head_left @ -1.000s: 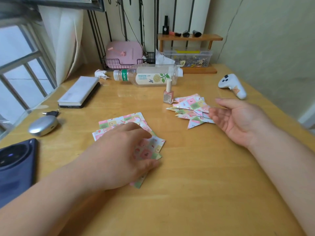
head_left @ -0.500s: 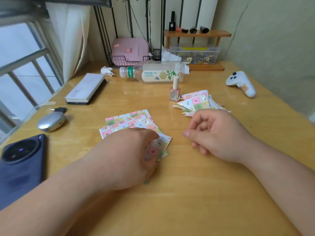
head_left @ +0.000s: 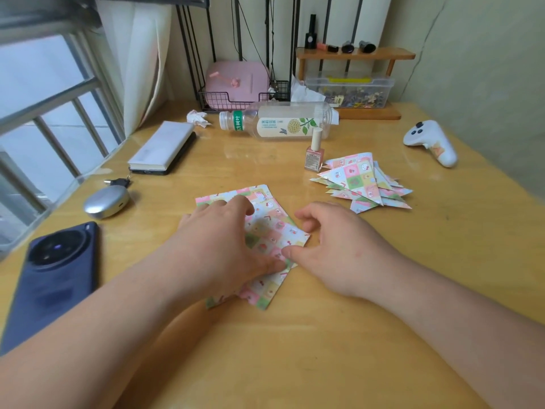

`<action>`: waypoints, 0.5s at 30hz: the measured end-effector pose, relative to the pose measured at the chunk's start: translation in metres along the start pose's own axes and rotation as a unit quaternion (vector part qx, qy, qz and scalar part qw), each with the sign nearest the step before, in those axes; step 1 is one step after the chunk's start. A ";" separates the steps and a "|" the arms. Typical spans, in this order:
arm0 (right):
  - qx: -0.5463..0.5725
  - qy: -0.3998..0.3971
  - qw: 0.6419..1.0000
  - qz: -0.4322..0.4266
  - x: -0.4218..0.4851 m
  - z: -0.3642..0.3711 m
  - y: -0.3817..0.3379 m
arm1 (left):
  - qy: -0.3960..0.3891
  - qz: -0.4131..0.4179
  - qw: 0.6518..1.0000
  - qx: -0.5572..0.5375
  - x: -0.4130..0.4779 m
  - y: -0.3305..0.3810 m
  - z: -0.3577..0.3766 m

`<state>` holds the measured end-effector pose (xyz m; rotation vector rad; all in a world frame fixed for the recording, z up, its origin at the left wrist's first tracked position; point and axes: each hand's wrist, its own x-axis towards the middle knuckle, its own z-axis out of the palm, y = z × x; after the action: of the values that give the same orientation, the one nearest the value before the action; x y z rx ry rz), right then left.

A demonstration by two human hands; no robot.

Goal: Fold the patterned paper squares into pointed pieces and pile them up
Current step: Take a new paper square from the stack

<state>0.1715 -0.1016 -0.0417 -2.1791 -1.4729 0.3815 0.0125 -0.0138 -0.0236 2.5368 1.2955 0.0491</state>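
A stack of patterned paper squares point(head_left: 267, 228) lies fanned out at the middle of the wooden desk. My left hand point(head_left: 219, 246) rests flat on the stack and presses it down, thumb near the stack's right edge. My right hand point(head_left: 339, 249) is just right of the stack with loosely curled fingers. Its thumb tip touches the edge of the top sheet, and the sheet's right corner lies between thumb and index finger. The sheet lies flat. A pile of folded pointed pieces point(head_left: 362, 183) sits further back on the right.
A nail polish bottle point(head_left: 315, 153) stands beside the pile, with a plastic bottle point(head_left: 277, 122) lying behind it. A white controller point(head_left: 432, 141) is at the far right. To the left are a phone point(head_left: 56, 276), a silver case point(head_left: 106, 200) and a notebook point(head_left: 162, 147).
My right hand has moved left from the folded pile to the edge of the paper stack. My left hand has stayed on the stack.
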 end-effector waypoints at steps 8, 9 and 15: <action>0.088 -0.002 0.996 0.018 0.000 0.005 0.000 | 0.026 0.002 0.998 -0.051 0.002 -0.001 0.002; 0.107 0.003 0.994 0.014 0.001 0.007 0.000 | 0.030 0.010 0.997 -0.069 0.002 -0.001 0.002; 0.276 0.043 0.960 0.025 0.006 -0.013 0.008 | 0.144 0.080 0.966 -0.198 -0.002 -0.004 -0.002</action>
<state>0.1867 -0.1013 -0.0348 -1.7593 -1.0969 0.6230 0.0082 -0.0125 -0.0228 2.3311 1.0389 0.6649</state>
